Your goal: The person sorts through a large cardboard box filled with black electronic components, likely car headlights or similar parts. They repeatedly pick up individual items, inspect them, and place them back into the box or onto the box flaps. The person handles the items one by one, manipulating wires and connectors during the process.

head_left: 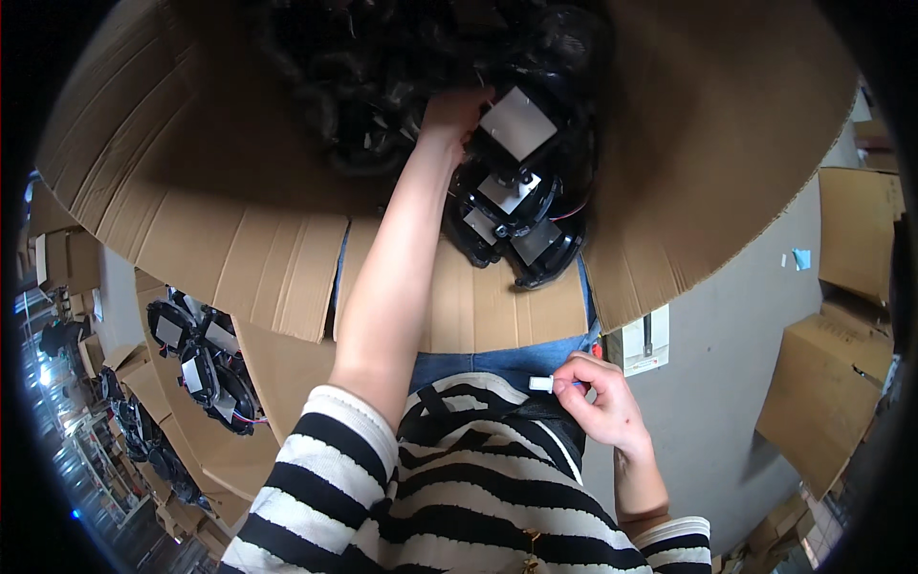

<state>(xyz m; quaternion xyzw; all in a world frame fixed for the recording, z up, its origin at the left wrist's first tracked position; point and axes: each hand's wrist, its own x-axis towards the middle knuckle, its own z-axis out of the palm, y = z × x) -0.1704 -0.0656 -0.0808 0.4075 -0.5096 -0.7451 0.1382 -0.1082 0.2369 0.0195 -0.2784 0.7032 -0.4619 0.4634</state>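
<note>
My left arm reaches forward into a large cardboard box [507, 306]. My left hand [453, 117] is at the left side of a black round plastic part with a pale square patch [517, 123]; shadow and blur hide its fingers, so its grip is unclear. Below that part, more black plastic parts [521, 215] with pale patches lie piled against the box's near wall, some with thin wires. My right hand [601, 397] is in front of my waist, with thumb and fingers pinched on a small white plastic connector [541, 384].
Several black items in clear wrap [382, 96] fill the deep end of the box. To the left, another carton [215, 450] stands beside similar black parts [206, 364]. Closed cardboard boxes [822, 392] stand on the grey floor at right, near a small blue scrap [801, 259].
</note>
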